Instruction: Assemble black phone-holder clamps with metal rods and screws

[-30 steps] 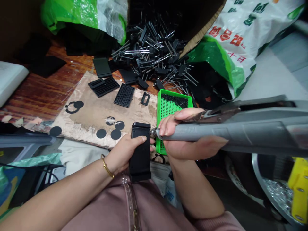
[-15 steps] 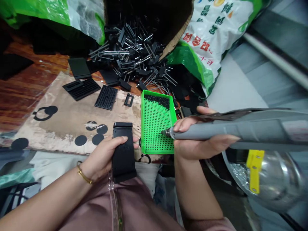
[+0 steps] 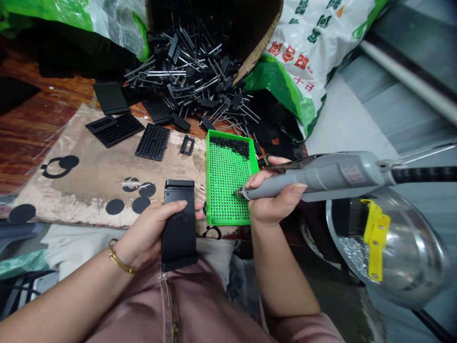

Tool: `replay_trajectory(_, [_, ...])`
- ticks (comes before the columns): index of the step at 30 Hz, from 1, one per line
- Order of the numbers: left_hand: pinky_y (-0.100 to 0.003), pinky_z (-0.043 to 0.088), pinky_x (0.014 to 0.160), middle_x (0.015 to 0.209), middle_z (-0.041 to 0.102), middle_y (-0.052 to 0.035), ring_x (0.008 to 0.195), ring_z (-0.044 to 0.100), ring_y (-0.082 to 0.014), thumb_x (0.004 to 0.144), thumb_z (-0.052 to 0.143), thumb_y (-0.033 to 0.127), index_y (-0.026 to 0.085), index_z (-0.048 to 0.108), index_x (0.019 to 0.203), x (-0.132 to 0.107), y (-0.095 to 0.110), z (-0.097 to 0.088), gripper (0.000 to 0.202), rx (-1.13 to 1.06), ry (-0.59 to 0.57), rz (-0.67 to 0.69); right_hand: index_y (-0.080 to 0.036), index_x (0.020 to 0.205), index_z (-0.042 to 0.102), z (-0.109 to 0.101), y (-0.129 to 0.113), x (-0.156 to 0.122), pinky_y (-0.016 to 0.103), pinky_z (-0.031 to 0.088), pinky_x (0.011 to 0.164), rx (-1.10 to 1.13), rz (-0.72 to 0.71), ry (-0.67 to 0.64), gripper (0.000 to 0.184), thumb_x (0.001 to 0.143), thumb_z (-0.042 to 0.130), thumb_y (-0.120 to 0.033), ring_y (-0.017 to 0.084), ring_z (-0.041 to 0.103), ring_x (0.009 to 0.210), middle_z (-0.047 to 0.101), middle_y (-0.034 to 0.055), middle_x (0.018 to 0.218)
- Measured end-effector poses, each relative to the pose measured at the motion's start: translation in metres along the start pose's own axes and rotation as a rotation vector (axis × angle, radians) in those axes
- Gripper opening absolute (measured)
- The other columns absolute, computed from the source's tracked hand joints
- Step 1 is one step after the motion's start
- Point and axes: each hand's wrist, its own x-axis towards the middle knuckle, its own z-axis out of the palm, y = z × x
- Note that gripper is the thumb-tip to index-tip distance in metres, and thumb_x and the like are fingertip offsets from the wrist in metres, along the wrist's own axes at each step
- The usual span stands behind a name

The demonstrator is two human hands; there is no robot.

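Note:
My left hand [image 3: 152,231] is shut around a black plastic rectangular part [image 3: 178,240], holding it upright in front of my lap. My right hand [image 3: 273,200] grips a grey electric rotary tool [image 3: 321,177], and its small metal tip [image 3: 240,193] hangs over a green perforated tray [image 3: 231,221]. The tray lies beneath and between my hands, with black granules [image 3: 230,146] gathered at its far end. The tool tip stays apart from the black part.
A cardboard box [image 3: 257,38] spills black parts with metal pins [image 3: 189,81] onto a wooden surface. Black pieces lie on stained brown paper [image 3: 76,183]. A printed woven sack [image 3: 303,52] stands far right, above a metal bowl [image 3: 392,247] with a yellow clip [image 3: 374,238].
The rotary tool has tilted and now shows its full length and cord. My right hand has shifted slightly left, and the view has moved a little. The black part stays in my left hand.

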Motion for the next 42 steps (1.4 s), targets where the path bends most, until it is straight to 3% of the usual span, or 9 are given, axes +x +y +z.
replay_trajectory(5, [-0.031, 0.059, 0.071, 0.108, 0.069, -0.0191, 0.091, 0.069, -0.0264, 0.080, 0.058, 0.015, 0.007, 0.068, 0.104, 0.000, 0.000, -0.001, 0.027, -0.024, -0.039, 0.017, -0.019, 0.091, 0.060, -0.001, -0.002, 0.002, 0.025, 0.034, 0.035, 0.036, 0.004, 0.002, 0.047, 0.079, 0.045, -0.062, 0.013, 0.044, 0.034, 0.051, -0.0060, 0.045])
replay_trajectory(9, [-0.028, 0.058, 0.069, 0.105, 0.069, -0.0188, 0.088, 0.069, -0.0251, 0.079, 0.060, 0.015, 0.006, 0.068, 0.102, 0.000, -0.002, 0.000, 0.026, -0.013, -0.051, 0.053, -0.018, 0.087, 0.062, 0.008, -0.019, 0.008, 0.023, 0.033, 0.032, 0.102, -0.022, 0.040, 0.050, 0.080, 0.043, -0.064, 0.012, 0.042, 0.032, 0.049, -0.0058, 0.043])
replay_trajectory(15, [-0.029, 0.056, 0.062, 0.095, 0.071, -0.0188, 0.078, 0.070, -0.0247, 0.076, 0.064, 0.018, 0.007, 0.068, 0.095, 0.001, -0.005, 0.005, 0.023, -0.023, -0.029, 0.039, -0.022, 0.087, 0.065, 0.043, -0.054, 0.002, 0.028, 0.039, 0.033, 0.285, 0.073, -0.167, 0.051, 0.077, 0.045, -0.068, 0.014, 0.045, 0.034, 0.051, -0.0040, 0.045])
replay_trajectory(18, [-0.026, 0.053, 0.054, 0.084, 0.073, -0.0145, 0.066, 0.069, -0.0206, 0.074, 0.063, 0.015, 0.008, 0.067, 0.089, 0.003, -0.007, 0.005, 0.017, -0.052, -0.032, 0.057, -0.022, 0.086, 0.066, 0.064, -0.060, -0.006, 0.028, 0.039, 0.033, 0.347, 0.133, -0.207, 0.051, 0.078, 0.045, -0.068, 0.014, 0.045, 0.034, 0.050, -0.0037, 0.045])
replay_trajectory(22, [-0.023, 0.049, 0.049, 0.068, 0.071, -0.0064, 0.052, 0.063, -0.0143, 0.071, 0.061, 0.008, 0.011, 0.066, 0.080, 0.005, -0.008, 0.006, 0.010, -0.096, -0.012, 0.069, -0.022, 0.085, 0.064, 0.085, -0.059, -0.013, 0.026, 0.037, 0.032, 0.341, 0.137, -0.199, 0.051, 0.079, 0.043, -0.068, 0.012, 0.042, 0.033, 0.047, -0.0040, 0.047])
replay_trajectory(25, [-0.022, 0.048, 0.049, 0.067, 0.070, -0.0056, 0.050, 0.062, -0.0135, 0.070, 0.061, 0.009, 0.011, 0.066, 0.079, 0.004, -0.007, 0.006, 0.010, -0.086, -0.015, 0.073, -0.021, 0.082, 0.065, 0.093, -0.055, -0.014, 0.025, 0.034, 0.029, 0.330, 0.131, -0.172, 0.052, 0.081, 0.039, -0.066, 0.011, 0.040, 0.031, 0.045, -0.0040, 0.045])
replay_trajectory(42, [-0.022, 0.048, 0.051, 0.064, 0.068, -0.0056, 0.052, 0.062, -0.0131, 0.071, 0.056, 0.009, 0.010, 0.064, 0.077, 0.003, -0.005, 0.008, 0.010, -0.015, -0.026, 0.051, -0.022, 0.078, 0.065, 0.100, -0.044, -0.019, 0.024, 0.032, 0.028, 0.328, 0.131, -0.143, 0.052, 0.073, 0.046, -0.070, 0.011, 0.038, 0.029, 0.046, -0.0051, 0.042])
